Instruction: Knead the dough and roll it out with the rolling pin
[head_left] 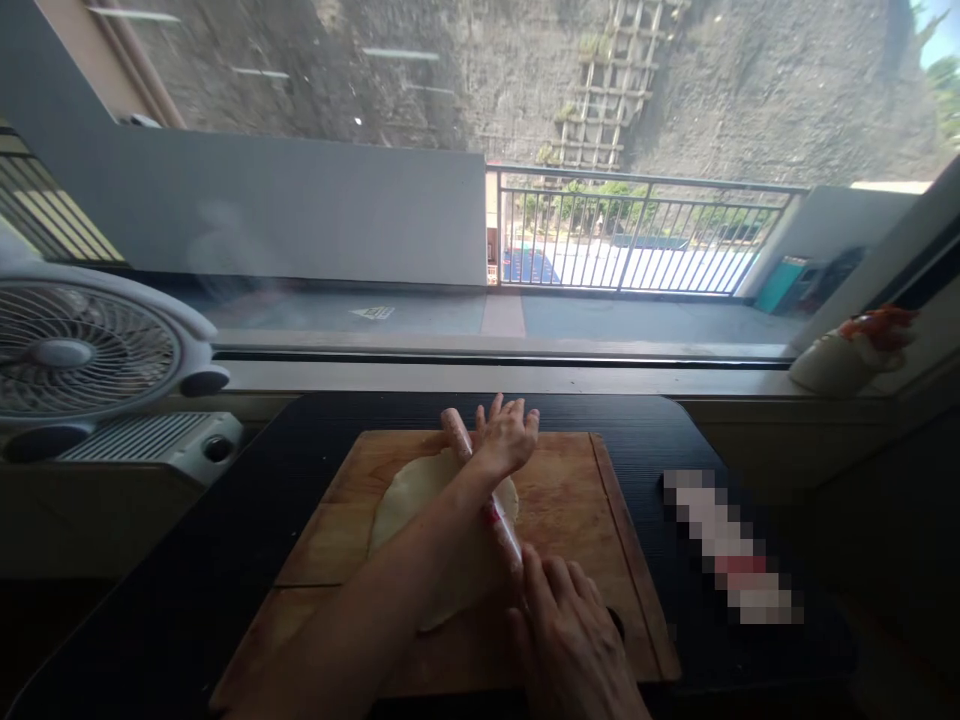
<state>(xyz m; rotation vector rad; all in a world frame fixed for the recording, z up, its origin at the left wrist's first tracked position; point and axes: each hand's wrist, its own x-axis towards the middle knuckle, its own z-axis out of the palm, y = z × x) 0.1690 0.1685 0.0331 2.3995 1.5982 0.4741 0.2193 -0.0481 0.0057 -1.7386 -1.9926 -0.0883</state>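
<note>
A rolling pin [507, 538] lies slanted across a flat sheet of pale dough [416, 495] on a wooden cutting board [341, 515]. My left hand [510, 432] is at the pin's far end, fingers stretched and spread, its palm side by the pin. Across the dough runs my left forearm, hiding part of it. At the near end my right hand [574, 620] holds the pin between thumb and fingers; that end is covered. Some red marking shows on the pin near its middle.
The board rests on a black table [247, 530]. At the right of the table lies a long blurred-out object [724, 545]. A white fan [82, 350] stands on the left. Behind are a windowsill [525, 378] and a white pot [836, 360] with orange contents.
</note>
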